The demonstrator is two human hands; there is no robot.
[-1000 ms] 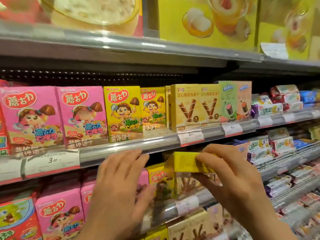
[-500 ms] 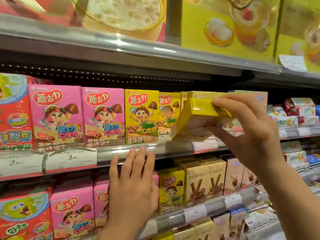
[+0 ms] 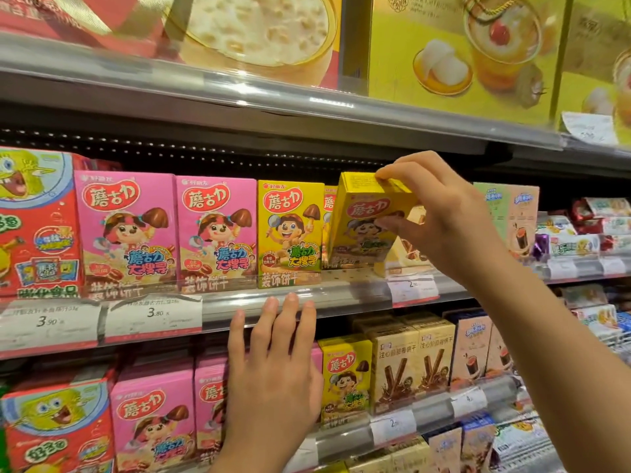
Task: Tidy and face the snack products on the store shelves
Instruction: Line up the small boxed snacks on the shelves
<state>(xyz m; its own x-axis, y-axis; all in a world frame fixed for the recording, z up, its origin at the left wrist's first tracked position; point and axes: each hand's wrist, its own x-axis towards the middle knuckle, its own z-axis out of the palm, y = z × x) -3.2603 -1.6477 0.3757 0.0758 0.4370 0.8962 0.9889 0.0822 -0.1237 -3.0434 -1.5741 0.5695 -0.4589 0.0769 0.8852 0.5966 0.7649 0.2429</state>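
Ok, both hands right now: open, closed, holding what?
Left hand: open, straight fingers against the shelf rail.
Right hand: holds a tilted yellow box.

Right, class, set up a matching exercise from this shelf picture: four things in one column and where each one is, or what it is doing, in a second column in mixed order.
Things
1. right hand
2. left hand
3. pink boxes
4. tilted yellow box

States
A. standing upright on the middle shelf
B. fingers flat against the shelf rail
C. held at a slant beside an upright yellow box
D. pinching a box at its top

Pairs: 1-D, 2-B, 3-A, 4-C
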